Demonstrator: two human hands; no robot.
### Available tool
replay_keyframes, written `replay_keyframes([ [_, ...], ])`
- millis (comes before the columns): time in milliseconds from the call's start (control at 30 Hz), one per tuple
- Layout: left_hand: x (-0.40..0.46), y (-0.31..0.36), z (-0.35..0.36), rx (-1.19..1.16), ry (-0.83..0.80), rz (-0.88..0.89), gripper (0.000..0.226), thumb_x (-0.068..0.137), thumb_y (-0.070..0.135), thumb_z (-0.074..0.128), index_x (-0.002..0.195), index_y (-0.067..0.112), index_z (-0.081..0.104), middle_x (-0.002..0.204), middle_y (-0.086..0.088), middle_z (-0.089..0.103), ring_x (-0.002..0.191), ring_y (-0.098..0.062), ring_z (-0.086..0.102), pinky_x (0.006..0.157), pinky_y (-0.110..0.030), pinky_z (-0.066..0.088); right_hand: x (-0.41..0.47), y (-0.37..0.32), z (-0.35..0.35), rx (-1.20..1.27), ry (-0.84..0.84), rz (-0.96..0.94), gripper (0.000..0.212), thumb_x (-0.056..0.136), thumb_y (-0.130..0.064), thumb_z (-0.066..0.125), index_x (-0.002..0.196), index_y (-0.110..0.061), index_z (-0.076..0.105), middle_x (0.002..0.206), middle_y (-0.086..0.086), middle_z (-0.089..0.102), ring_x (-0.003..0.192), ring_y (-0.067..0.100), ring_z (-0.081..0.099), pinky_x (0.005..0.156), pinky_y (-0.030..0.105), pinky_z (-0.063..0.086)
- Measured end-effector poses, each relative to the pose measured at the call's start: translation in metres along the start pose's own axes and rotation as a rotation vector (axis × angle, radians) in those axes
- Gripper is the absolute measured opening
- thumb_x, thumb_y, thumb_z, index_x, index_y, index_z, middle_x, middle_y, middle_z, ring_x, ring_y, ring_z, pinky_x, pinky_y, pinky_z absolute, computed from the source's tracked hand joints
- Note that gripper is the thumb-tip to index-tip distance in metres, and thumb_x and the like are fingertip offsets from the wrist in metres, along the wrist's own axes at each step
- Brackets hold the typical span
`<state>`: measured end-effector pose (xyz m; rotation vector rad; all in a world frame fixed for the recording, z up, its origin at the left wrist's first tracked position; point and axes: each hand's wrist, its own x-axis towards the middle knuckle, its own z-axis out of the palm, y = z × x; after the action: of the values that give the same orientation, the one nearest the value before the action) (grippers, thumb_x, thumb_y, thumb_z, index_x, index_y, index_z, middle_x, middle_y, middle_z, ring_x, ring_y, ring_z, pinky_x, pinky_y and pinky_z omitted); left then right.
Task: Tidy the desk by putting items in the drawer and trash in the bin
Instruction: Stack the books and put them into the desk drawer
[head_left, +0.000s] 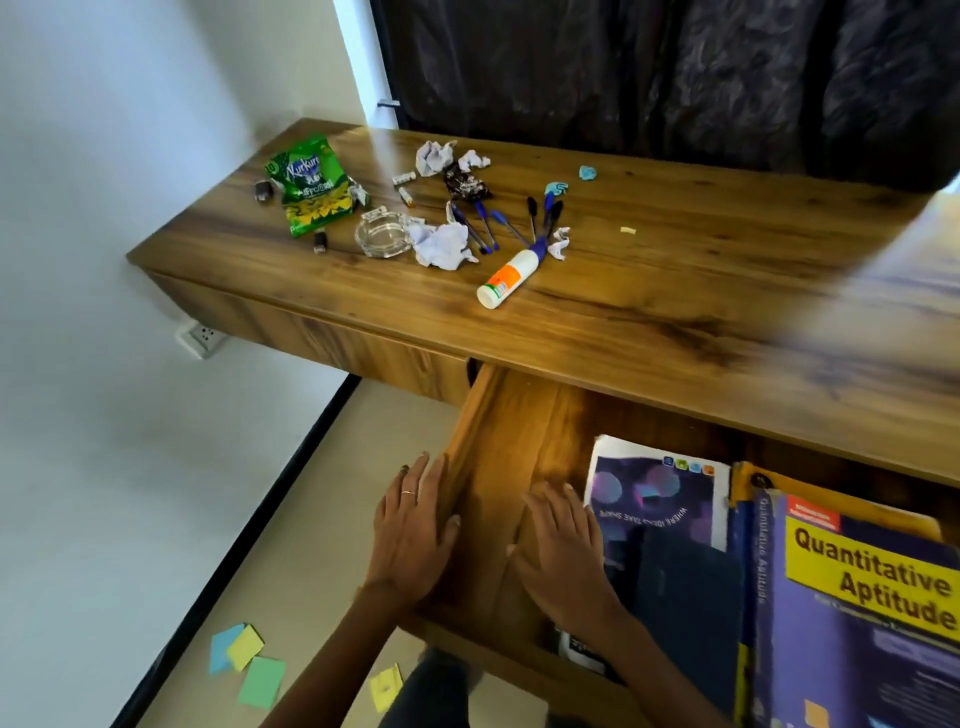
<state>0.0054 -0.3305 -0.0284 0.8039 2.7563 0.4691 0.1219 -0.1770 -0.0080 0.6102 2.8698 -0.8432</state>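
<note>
Nearest, floor: coloured sticky notes (248, 665) lie scattered below me, thin and featherlight, best pinched at an edge. Next, my left hand (413, 535) lies flat and open, fingers spread, over the left wall of the open drawer (498, 467), gripping nothing; my right hand (563, 551) lies flat and open on the bare drawer floor, likewise empty. Beside the right hand, in the drawer: a purple-covered notebook (657, 493) and a thick aptitude book (872, 597), the latter judged heavy and stiff; bare space remains at the drawer's left. Farther, on the table (675, 322): a glue bottle (511, 273) on its side, smooth and likely to roll, best taken round the body. Beyond it, a loose cluster of pens (493, 223), light, rigid, slippery, best gathered in one bunch across their middles. Beside them, crumpled paper (441, 247), soft and weightless, a whole-hand grab for the bin. Just left, a clear glass ashtray (382, 236), judged heavy for its size and breakable, to be lifted by its thick rim. Farther left, a green snack packet (311, 187), crinkly and slick, pinched at a corner. Farthest: more crumpled paper (435, 156) and a dark wrapper (465, 184). No bin is in view.
</note>
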Motion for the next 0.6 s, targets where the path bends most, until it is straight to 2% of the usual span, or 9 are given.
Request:
replay_keyframes([
  [67,0.015,-0.011,0.0,-0.022,-0.048,0.036,0.07,0.093,0.053,0.033,0.151,0.025,0.004,0.159,0.002,0.005,0.145,-0.022,0.009,0.118,-0.041,0.012,0.014,-0.02,0.005,0.016,-0.008,0.002,0.061,0.094,-0.046,0.038,0.147,-0.026,0.018,0.158,-0.001,0.008,0.146,0.02,-0.003,0.113,0.035,-0.005],
  [167,0.025,-0.024,0.005,-0.2,-0.081,0.141,0.067,0.096,0.05,0.033,0.15,0.026,0.001,0.154,0.001,0.026,0.138,-0.017,0.032,0.113,-0.04,0.032,0.038,-0.055,0.017,0.029,0.015,0.047,0.059,0.096,-0.045,0.033,0.148,-0.027,0.013,0.158,-0.003,0.004,0.146,0.017,-0.005,0.112,0.033,-0.007],
  [233,0.025,-0.028,0.007,-0.321,-0.11,0.203,0.069,0.095,0.05,0.035,0.15,0.024,0.003,0.149,0.003,0.036,0.131,-0.011,0.042,0.108,-0.034,0.04,0.051,-0.074,0.026,0.063,0.028,0.092,0.057,0.098,-0.041,0.032,0.148,-0.026,0.012,0.159,-0.004,0.003,0.146,0.017,-0.004,0.111,0.031,-0.008],
  [300,0.026,-0.032,0.009,-0.399,-0.123,0.26,0.075,0.092,0.06,0.032,0.151,0.02,0.009,0.149,0.007,0.035,0.131,-0.004,0.04,0.107,-0.022,0.038,0.06,-0.093,0.035,0.097,0.035,0.142,0.056,0.099,-0.038,0.03,0.149,-0.024,0.01,0.159,-0.004,0.004,0.146,0.016,-0.003,0.113,0.031,-0.007],
  [367,0.027,-0.033,0.007,-0.392,-0.105,0.306,0.083,0.087,0.071,0.018,0.151,0.017,0.013,0.15,0.007,0.033,0.132,0.001,0.034,0.105,-0.01,0.03,0.065,-0.106,0.042,0.111,0.036,0.196,0.054,0.1,-0.036,0.026,0.149,-0.023,0.009,0.158,-0.005,0.006,0.146,0.014,-0.001,0.116,0.032,-0.001],
  [433,0.026,-0.032,0.01,-0.374,-0.087,0.315,0.083,0.085,0.072,0.011,0.149,0.02,0.016,0.15,0.005,0.034,0.13,0.0,0.032,0.104,-0.011,0.028,0.064,-0.113,0.046,0.088,0.031,0.239,0.055,0.097,-0.039,0.015,0.149,-0.023,0.008,0.158,-0.006,0.007,0.146,0.013,0.0,0.117,0.032,0.002],
  [533,0.03,-0.032,0.018,-0.436,-0.068,0.276,0.076,0.084,0.076,0.008,0.145,0.031,0.016,0.144,-0.001,0.042,0.129,-0.01,0.042,0.103,-0.02,0.035,0.065,-0.117,0.048,0.034,0.022,0.268,0.069,0.085,-0.046,0.001,0.15,-0.023,0.007,0.158,-0.007,0.006,0.146,0.012,0.001,0.117,0.031,0.004],
  [600,0.032,-0.033,0.02,-0.41,-0.027,0.276,0.08,0.083,0.078,0.004,0.146,0.029,0.017,0.144,-0.001,0.043,0.128,-0.013,0.046,0.102,-0.021,0.038,0.065,-0.115,0.05,0.007,0.033,0.258,0.075,0.081,-0.049,-0.008,0.15,-0.023,0.008,0.158,-0.006,0.009,0.146,0.013,0.003,0.117,0.031,0.005],
])
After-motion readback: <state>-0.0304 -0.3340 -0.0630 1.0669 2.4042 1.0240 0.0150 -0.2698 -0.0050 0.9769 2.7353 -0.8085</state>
